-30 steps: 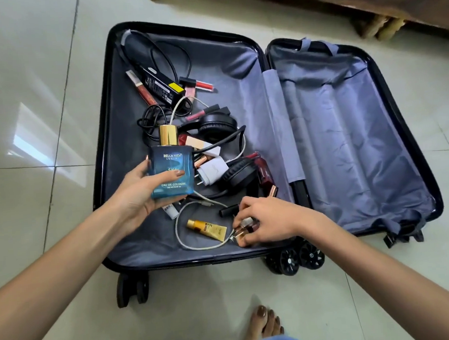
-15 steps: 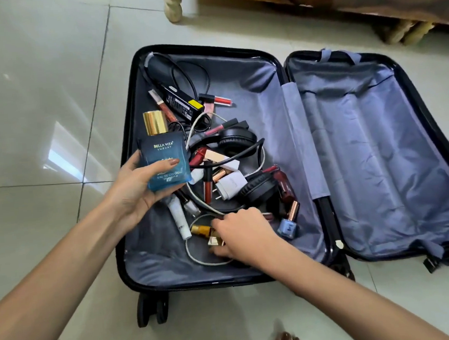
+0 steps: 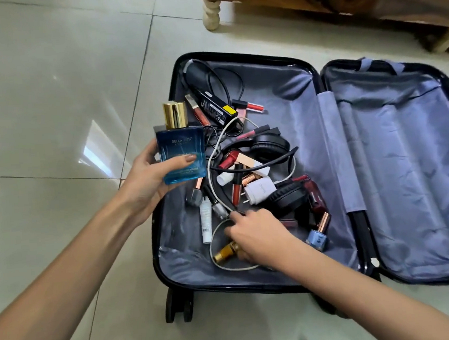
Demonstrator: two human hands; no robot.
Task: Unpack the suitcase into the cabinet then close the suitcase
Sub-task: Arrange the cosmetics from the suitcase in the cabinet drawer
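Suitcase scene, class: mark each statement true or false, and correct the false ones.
1. Black headphones lie in the suitcase. True.
2. The left hand holds a blue perfume bottle with a gold cap. True.
3. The suitcase is zipped shut. False: it lies open, both halves flat on the floor.
4. The suitcase's right half is full of items. False: only its grey lining shows; the items are in the left half.
5. The right hand is lifted clear of the suitcase. False: it is down among the items, beside a small gold bottle.
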